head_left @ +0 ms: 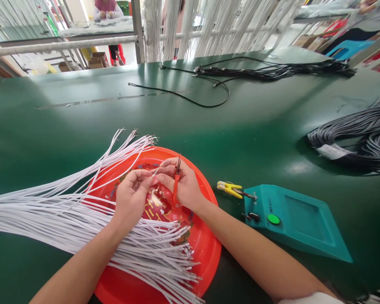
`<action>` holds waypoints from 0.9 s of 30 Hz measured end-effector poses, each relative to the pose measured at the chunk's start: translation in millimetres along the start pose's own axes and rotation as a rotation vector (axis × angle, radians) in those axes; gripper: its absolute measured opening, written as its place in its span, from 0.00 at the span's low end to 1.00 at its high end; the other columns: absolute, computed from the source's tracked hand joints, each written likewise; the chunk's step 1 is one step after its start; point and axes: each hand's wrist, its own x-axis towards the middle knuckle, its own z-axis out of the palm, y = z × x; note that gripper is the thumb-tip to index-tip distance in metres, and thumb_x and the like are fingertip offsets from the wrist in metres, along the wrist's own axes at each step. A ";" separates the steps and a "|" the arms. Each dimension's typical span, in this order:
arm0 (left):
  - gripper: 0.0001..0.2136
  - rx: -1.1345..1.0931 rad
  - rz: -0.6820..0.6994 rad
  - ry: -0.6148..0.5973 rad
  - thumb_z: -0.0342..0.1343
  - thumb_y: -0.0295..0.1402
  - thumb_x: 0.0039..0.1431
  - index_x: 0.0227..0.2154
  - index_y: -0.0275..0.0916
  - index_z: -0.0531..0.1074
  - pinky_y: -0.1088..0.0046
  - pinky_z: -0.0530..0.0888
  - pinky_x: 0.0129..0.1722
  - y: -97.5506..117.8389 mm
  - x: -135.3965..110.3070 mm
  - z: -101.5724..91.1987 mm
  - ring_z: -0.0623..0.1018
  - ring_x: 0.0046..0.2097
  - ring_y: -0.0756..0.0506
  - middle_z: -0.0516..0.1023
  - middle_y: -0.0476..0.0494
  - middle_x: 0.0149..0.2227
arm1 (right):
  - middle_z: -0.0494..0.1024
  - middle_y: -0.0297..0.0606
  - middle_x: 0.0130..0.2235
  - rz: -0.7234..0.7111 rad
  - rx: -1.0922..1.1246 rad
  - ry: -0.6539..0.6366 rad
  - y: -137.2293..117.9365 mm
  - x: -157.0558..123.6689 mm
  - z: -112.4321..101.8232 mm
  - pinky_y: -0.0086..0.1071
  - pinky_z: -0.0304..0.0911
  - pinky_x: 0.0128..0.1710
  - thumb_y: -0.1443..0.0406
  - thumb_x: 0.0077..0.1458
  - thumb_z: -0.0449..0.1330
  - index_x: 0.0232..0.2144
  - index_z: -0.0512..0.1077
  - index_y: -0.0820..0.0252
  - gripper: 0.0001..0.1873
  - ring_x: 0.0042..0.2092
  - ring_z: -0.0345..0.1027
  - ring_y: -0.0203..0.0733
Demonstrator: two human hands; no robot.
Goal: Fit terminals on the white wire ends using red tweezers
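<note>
Between fingers (pixel 143 173); thin white wire (pixel 156 172)

A cable workshop: long white wires (pixel 205 29) hang in dense rows at top centre, slim black cables (pixel 272 72) lie upper right on the broad green worktable (pixel 91 120), and a person (pixel 106 6) is behind another long bench (pixel 123 31), upper left

Tray (pixel 210 242) glossy plstc, wires (pixel 66 215) smooth plstc, tabletop (pixel 82 120) semi-gloss.
</note>
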 end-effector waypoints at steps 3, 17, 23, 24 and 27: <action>0.09 -0.007 0.026 -0.008 0.59 0.35 0.48 0.29 0.36 0.67 0.80 0.67 0.26 0.7 0.0 0.8 0.69 0.25 0.54 0.68 0.53 0.23 | 0.74 0.32 0.29 -0.035 -0.055 0.047 2.2 -1.2 1.2 0.32 0.66 0.36 0.63 0.47 0.62 0.32 0.64 0.57 0.11 0.33 0.70 0.37; 0.08 0.000 -0.005 -0.072 0.56 0.32 0.51 0.34 0.38 0.65 0.80 0.65 0.25 -8.3 -0.2 -2.4 0.68 0.24 0.55 0.66 0.55 0.22 | 0.74 0.30 0.24 -0.704 -0.949 -0.076 11.5 -9.2 -8.3 0.26 0.56 0.22 0.72 0.45 0.50 0.39 0.65 0.55 0.16 0.24 0.67 0.35; 0.08 -0.014 0.021 0.036 0.55 0.32 0.50 0.32 0.37 0.65 0.82 0.64 0.24 -4.8 2.5 -1.8 0.66 0.23 0.56 0.65 0.56 0.22 | 0.74 0.33 0.29 -0.255 -0.505 0.070 8.3 -8.8 -0.8 0.30 0.64 0.31 0.68 0.51 0.53 0.38 0.62 0.56 0.09 0.30 0.69 0.37; 0.08 -0.019 0.027 0.031 0.56 0.33 0.50 0.33 0.37 0.65 0.82 0.64 0.24 -5.2 2.6 -1.7 0.66 0.23 0.56 0.65 0.56 0.22 | 0.74 0.34 0.30 -0.211 -0.458 0.094 7.4 -8.4 0.6 0.31 0.65 0.32 0.67 0.52 0.53 0.38 0.62 0.56 0.08 0.31 0.69 0.37; 0.09 -0.021 0.036 0.001 0.57 0.34 0.49 0.33 0.37 0.65 0.81 0.65 0.26 -6.6 2.5 -1.5 0.68 0.24 0.55 0.67 0.54 0.24 | 0.74 0.35 0.34 -0.162 -0.350 0.088 6.4 -6.8 3.1 0.32 0.66 0.35 0.63 0.52 0.56 0.37 0.62 0.56 0.09 0.34 0.70 0.38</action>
